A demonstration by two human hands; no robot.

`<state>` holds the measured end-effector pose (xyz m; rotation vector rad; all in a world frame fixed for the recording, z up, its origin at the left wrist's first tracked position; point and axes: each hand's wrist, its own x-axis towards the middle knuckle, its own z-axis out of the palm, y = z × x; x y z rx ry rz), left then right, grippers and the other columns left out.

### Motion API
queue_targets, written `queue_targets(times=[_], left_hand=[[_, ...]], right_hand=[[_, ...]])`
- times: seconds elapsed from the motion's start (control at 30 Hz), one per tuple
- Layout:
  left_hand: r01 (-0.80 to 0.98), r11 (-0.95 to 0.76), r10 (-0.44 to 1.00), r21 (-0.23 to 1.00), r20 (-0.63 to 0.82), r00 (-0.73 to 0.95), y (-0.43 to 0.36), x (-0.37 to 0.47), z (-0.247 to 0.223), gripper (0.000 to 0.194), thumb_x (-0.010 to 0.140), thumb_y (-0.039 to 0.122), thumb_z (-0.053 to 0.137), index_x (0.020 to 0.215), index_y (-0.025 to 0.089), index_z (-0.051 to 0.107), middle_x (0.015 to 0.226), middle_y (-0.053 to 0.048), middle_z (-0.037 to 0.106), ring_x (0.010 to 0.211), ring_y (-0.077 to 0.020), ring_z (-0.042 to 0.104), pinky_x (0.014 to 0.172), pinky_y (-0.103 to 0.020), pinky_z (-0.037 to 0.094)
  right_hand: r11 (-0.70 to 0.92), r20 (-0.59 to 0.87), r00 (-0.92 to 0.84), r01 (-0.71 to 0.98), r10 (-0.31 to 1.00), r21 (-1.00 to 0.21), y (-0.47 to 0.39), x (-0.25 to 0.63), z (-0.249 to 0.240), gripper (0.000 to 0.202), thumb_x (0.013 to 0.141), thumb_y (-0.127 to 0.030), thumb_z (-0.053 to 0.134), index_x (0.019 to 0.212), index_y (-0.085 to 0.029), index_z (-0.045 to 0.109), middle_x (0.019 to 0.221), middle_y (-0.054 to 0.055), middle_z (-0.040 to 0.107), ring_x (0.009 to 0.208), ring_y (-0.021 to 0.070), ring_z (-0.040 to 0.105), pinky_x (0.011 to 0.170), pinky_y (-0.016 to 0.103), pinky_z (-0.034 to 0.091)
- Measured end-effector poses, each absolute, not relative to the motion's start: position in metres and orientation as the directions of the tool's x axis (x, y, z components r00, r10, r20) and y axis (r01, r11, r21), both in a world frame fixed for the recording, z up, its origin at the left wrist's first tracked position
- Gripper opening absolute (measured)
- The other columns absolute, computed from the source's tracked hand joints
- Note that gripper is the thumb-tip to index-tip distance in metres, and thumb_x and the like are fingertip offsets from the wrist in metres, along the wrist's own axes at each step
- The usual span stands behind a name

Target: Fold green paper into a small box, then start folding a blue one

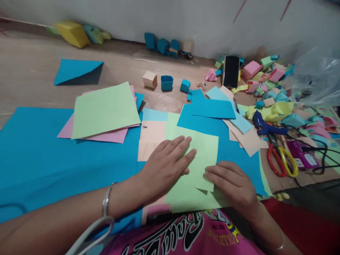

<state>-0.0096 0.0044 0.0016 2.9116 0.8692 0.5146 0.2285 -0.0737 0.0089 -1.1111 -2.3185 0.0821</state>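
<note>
A light green sheet of paper (203, 148) lies in front of me, its lower edge slightly raised. My left hand (170, 159) rests flat on its left part, fingers stretched out and somewhat apart. At the sheet's lower right edge, my right hand (233, 182) has its fingers pressed together on the paper; the thumb is hidden. Beneath are larger light green paper and a blue sheet (204, 125). Left of my left hand is peach paper (152, 131) with a small dark clip-like piece on it.
A stack of coloured sheets (106, 109) lies on blue paper at left. Scissors (283, 161), a blue glue gun (265, 125) and a purple box with a cord (302, 154) lie at right. Behind are a phone (231, 71), paper scraps and small paper boxes (166, 83).
</note>
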Motion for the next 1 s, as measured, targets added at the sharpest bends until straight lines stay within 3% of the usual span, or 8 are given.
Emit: queue_targets(times=[0.1, 0.17, 0.33, 0.47, 0.63, 0.8, 1.0], left_hand=[[0.464, -0.858, 0.514, 0.222, 0.320, 0.796, -0.001, -0.012, 0.008, 0.021, 0.096, 0.027, 0.047, 0.097, 0.012, 0.062, 0.091, -0.011, 0.063, 0.082, -0.0223, 0.058, 0.069, -0.036, 0.050], [0.401, -0.873, 0.478, 0.278, 0.322, 0.817, -0.005, -0.012, 0.008, 0.021, 0.097, 0.025, 0.046, 0.093, 0.012, 0.062, 0.082, -0.008, 0.061, 0.076, -0.0203, 0.056, 0.066, -0.034, 0.049], [0.326, -0.908, 0.404, 0.264, 0.348, 0.846, -0.009, -0.006, -0.002, 0.022, 0.093, 0.024, 0.056, 0.110, 0.010, 0.059, 0.108, -0.011, 0.063, 0.101, -0.0251, 0.056, 0.083, -0.038, 0.050], [0.305, -0.920, 0.376, 0.246, 0.339, 0.862, -0.007, -0.003, -0.008, 0.021, 0.093, 0.025, 0.057, 0.107, 0.011, 0.060, 0.112, -0.010, 0.065, 0.105, -0.0249, 0.056, 0.085, -0.039, 0.049], [0.305, -0.910, 0.393, 0.281, 0.351, 0.850, -0.010, -0.002, -0.006, 0.018, 0.097, 0.021, 0.047, 0.103, 0.011, 0.061, 0.103, -0.010, 0.067, 0.098, -0.0242, 0.058, 0.083, -0.041, 0.048], [0.286, -0.900, 0.388, 0.328, 0.311, 0.867, -0.011, -0.003, -0.001, 0.022, 0.090, 0.013, 0.046, 0.110, 0.009, 0.056, 0.103, -0.012, 0.066, 0.099, -0.0245, 0.057, 0.084, -0.040, 0.047], [0.253, -0.906, 0.357, 0.339, 0.291, 0.888, -0.010, -0.007, -0.001, 0.038, 0.087, 0.020, 0.049, 0.124, 0.009, 0.049, 0.106, -0.015, 0.064, 0.102, -0.0274, 0.055, 0.084, -0.044, 0.046]], right_hand=[[0.638, 0.426, -0.525, 0.750, 0.736, -0.178, -0.077, 0.231, 0.013, 0.025, 0.088, -0.008, 0.056, 0.109, -0.014, 0.067, 0.096, 0.010, 0.072, 0.090, 0.0230, 0.059, 0.078, 0.040, 0.050], [0.611, 0.390, -0.515, 0.772, 0.763, -0.177, -0.078, 0.233, 0.014, 0.025, 0.087, -0.009, 0.057, 0.109, -0.016, 0.067, 0.095, 0.009, 0.071, 0.089, 0.0234, 0.057, 0.078, 0.040, 0.048], [0.566, 0.286, -0.489, 0.710, 0.824, -0.419, -0.074, 0.235, 0.017, 0.018, 0.089, -0.010, 0.055, 0.102, -0.018, 0.064, 0.092, 0.007, 0.067, 0.090, 0.0201, 0.057, 0.080, 0.036, 0.047], [0.363, 0.156, -0.337, 0.730, 0.928, -0.579, -0.073, 0.234, 0.014, 0.010, 0.092, -0.014, 0.051, 0.094, -0.019, 0.060, 0.093, 0.006, 0.060, 0.088, 0.0171, 0.056, 0.073, 0.030, 0.047], [0.199, 0.216, -0.106, 0.859, 0.971, -0.472, -0.075, 0.227, -0.003, 0.012, 0.091, -0.021, 0.054, 0.080, -0.019, 0.051, 0.083, 0.005, 0.052, 0.082, 0.0179, 0.052, 0.073, 0.033, 0.043], [0.157, 0.238, -0.069, 0.914, 0.969, -0.373, -0.075, 0.223, -0.010, 0.018, 0.091, -0.025, 0.054, 0.077, -0.020, 0.046, 0.080, 0.004, 0.047, 0.080, 0.0186, 0.049, 0.071, 0.034, 0.041], [0.151, 0.234, -0.071, 0.927, 0.970, -0.343, -0.073, 0.222, -0.009, 0.020, 0.092, -0.028, 0.054, 0.076, -0.021, 0.043, 0.080, 0.004, 0.047, 0.078, 0.0180, 0.048, 0.069, 0.032, 0.040]])
